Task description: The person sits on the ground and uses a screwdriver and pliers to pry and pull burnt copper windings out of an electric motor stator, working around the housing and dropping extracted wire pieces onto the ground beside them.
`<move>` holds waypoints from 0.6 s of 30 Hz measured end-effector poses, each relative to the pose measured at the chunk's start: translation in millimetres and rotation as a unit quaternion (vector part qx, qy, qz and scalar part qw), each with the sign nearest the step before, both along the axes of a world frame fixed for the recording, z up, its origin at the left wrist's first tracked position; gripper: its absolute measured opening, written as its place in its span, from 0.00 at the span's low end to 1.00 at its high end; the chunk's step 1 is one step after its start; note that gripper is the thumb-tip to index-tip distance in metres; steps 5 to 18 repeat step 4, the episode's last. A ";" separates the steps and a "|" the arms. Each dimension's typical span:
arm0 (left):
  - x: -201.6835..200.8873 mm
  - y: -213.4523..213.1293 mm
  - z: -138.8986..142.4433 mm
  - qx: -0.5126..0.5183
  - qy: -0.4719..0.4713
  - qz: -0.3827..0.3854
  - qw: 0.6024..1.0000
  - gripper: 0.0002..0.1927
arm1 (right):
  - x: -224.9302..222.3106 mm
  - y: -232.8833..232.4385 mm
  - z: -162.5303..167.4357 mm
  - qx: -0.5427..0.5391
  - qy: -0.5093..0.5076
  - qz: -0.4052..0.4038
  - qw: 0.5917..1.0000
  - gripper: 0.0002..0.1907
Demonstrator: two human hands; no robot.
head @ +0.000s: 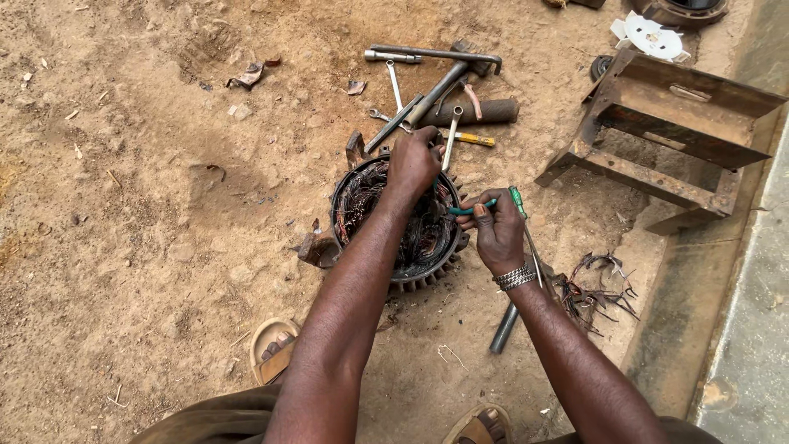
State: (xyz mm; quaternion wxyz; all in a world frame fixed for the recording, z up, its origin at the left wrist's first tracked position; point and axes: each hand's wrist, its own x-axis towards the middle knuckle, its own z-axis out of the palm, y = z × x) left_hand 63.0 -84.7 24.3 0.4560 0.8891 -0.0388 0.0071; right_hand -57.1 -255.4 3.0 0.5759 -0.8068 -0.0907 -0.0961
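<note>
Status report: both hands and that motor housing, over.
Left hand gripping far rim of motor housing. Right hand holding green-handled pliers. Wrenches beyond, clear.

A single view, from a camera worn on the person's head; it looks steeply down, almost straight, onto sandy ground (pixel 140 247) just ahead of the person's knees; both forearms enter from the bottom edge and reach up into mid-frame; the view is close, at arm's length from the work; the far ground runs along the top edge, a concrete kerb (pixel 740 271) down the right; no second view overlaps it
</note>
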 end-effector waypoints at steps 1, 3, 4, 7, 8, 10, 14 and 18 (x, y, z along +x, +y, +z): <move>0.5 -0.1 1.9 -0.007 -0.003 0.002 1.000 0.18 | 0.4 -0.7 -1.7 0.001 0.006 -0.003 1.000 0.06; 2.2 0.5 6.0 -0.020 -0.011 0.005 1.000 0.20 | 1.1 -1.8 -4.4 0.002 0.017 -0.008 1.000 0.07; 4.9 2.0 7.4 -0.002 0.021 -0.004 1.000 0.15 | 2.5 -1.9 -6.5 0.001 0.023 -0.015 1.000 0.08; 4.9 2.0 7.4 -0.002 0.021 -0.004 1.000 0.15 | 2.5 -1.9 -6.5 0.001 0.023 -0.015 1.000 0.08; 4.9 2.0 7.4 -0.002 0.021 -0.004 1.000 0.15 | 2.5 -1.9 -6.5 0.001 0.023 -0.015 1.000 0.08; 4.9 2.0 7.4 -0.002 0.021 -0.004 1.000 0.15 | 2.5 -1.9 -6.5 0.001 0.023 -0.015 1.000 0.08; 4.9 2.0 7.4 -0.002 0.021 -0.004 1.000 0.15 | 2.5 -1.9 -6.5 0.001 0.023 -0.015 1.000 0.08; 4.9 2.0 7.4 -0.002 0.021 -0.004 1.000 0.15 | 2.5 -1.9 -6.5 0.001 0.023 -0.015 1.000 0.08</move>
